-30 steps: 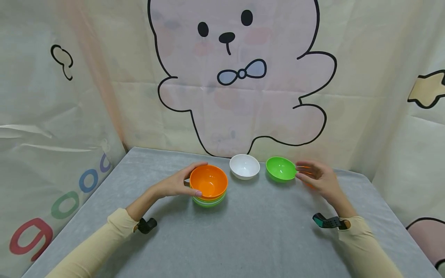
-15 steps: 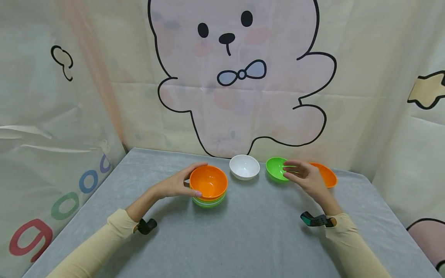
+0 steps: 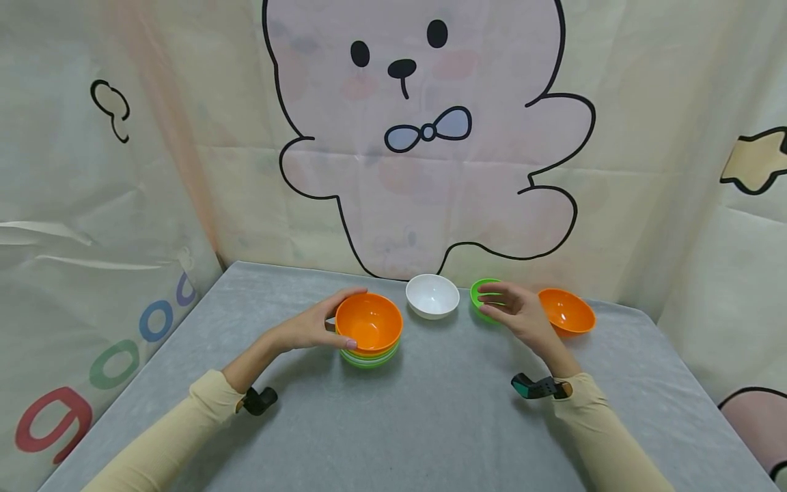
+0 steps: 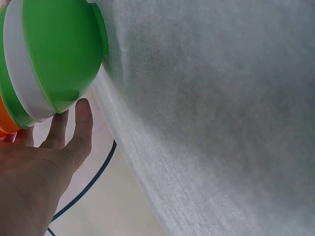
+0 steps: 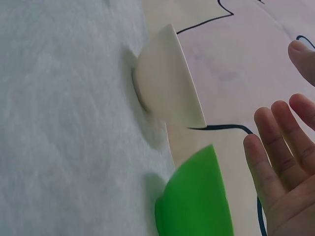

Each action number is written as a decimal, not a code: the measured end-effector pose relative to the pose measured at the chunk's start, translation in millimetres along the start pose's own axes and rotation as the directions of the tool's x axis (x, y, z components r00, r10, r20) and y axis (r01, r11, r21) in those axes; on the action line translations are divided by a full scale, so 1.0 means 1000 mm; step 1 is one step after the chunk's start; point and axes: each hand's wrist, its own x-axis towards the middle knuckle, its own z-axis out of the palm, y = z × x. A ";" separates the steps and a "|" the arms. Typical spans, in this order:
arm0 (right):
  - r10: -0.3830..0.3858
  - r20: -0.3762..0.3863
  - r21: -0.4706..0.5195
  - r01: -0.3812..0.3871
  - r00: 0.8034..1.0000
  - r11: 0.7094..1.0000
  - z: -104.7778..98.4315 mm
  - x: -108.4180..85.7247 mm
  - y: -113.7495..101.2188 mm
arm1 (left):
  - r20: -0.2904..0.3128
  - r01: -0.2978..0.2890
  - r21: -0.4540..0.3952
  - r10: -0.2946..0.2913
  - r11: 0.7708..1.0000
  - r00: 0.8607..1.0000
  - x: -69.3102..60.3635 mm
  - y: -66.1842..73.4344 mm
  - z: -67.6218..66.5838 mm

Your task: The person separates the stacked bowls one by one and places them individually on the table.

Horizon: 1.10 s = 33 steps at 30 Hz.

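My left hand (image 3: 320, 321) holds the side of a stack of bowls, its thumb at the front of the orange top bowl (image 3: 370, 321). In the left wrist view, the fingers lie along the stack's green and white bowls, with a green bowl (image 4: 64, 54) lowest. My right hand (image 3: 522, 318) hovers in front of a single green bowl (image 3: 479, 294), fingers apart and holding nothing, hiding much of that bowl. To the right wrist camera, the green bowl (image 5: 197, 201) appears below and left of the fingers, apart from them.
Between the stack and the green bowl stands a white bowl (image 3: 432, 296). Another orange bowl (image 3: 567, 312) sits at the right, behind my right wrist. A grey cloth (image 3: 430, 424) covers the table, and a printed curtain (image 3: 418, 205) hangs behind its far edge.
My right hand has moved left, away from the orange bowl at the right and across the green bowl. The left hand and its stack have stayed put.
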 end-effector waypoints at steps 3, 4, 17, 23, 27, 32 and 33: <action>-0.020 0.007 -0.009 0.020 1.000 1.000 0.005 0.003 0.000 | 0.000 -0.003 -0.002 0.003 1.000 1.000 0.000 0.000 0.000; -0.023 0.011 -0.008 0.023 1.000 1.000 0.006 0.004 0.000 | 0.000 -0.003 -0.003 0.003 1.000 1.000 0.000 0.000 0.000; -0.033 0.087 0.100 0.024 0.996 0.995 0.037 0.014 -0.004 | 0.004 -0.001 -0.012 0.001 1.000 1.000 -0.001 0.002 0.000; -0.035 0.102 0.133 0.021 0.994 0.991 0.052 0.020 -0.005 | 0.005 -0.003 -0.004 0.003 1.000 1.000 0.000 0.001 -0.001; -0.026 0.117 0.160 0.007 0.993 0.987 0.061 0.024 -0.006 | 0.006 -0.004 -0.002 0.004 1.000 1.000 0.000 0.001 -0.001; -0.049 0.130 0.160 0.028 0.990 0.987 0.072 0.028 -0.007 | 0.008 -0.001 -0.010 0.001 1.000 1.000 0.000 0.001 -0.001; -0.060 0.132 0.163 0.038 0.989 0.986 0.074 0.028 -0.007 | 0.010 -0.002 -0.013 0.002 1.000 1.000 0.000 0.001 -0.001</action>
